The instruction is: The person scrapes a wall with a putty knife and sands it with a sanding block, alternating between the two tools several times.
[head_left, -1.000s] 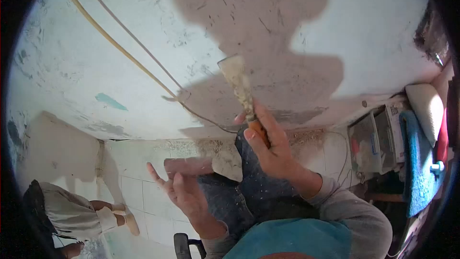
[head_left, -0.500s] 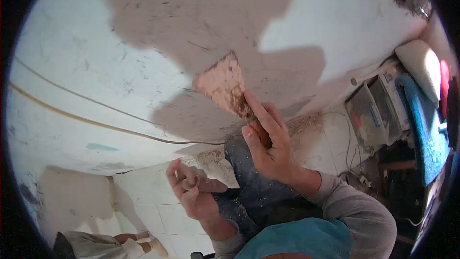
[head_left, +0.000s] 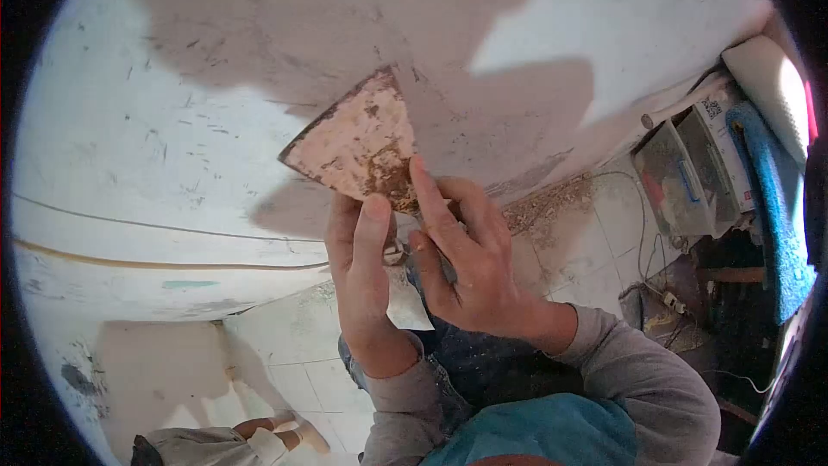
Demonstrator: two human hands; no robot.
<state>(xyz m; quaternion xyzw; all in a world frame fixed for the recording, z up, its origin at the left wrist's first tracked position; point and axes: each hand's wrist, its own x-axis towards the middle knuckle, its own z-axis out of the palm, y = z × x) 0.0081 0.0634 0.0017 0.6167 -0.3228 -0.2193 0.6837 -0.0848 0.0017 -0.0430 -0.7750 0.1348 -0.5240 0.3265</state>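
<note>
A paint scraper [head_left: 352, 140] with a wide triangular blade, crusted with pale residue and brown near its neck, is held up in front of the wall. My right hand [head_left: 470, 272] is closed round its handle end, with the index finger stretched along the blade's edge. The handle is mostly hidden by the fingers. My left hand [head_left: 362, 263] pinches the blade's lower edge, thumb in front and fingers behind. A small pale thing shows beside the left fingers, too small to name.
The scuffed white wall [head_left: 198, 138] carries cables [head_left: 172, 257] along its lower part. Debris [head_left: 561, 216] lies along the floor's edge. At right are a clear plastic drawer unit [head_left: 681, 181], a blue cloth [head_left: 768, 216] and wires. Another person's legs [head_left: 276, 433] show at lower left.
My left hand has risen from beside my lap and taken hold of the scraper's blade. The scraper has shifted slightly left and looks larger in view.
</note>
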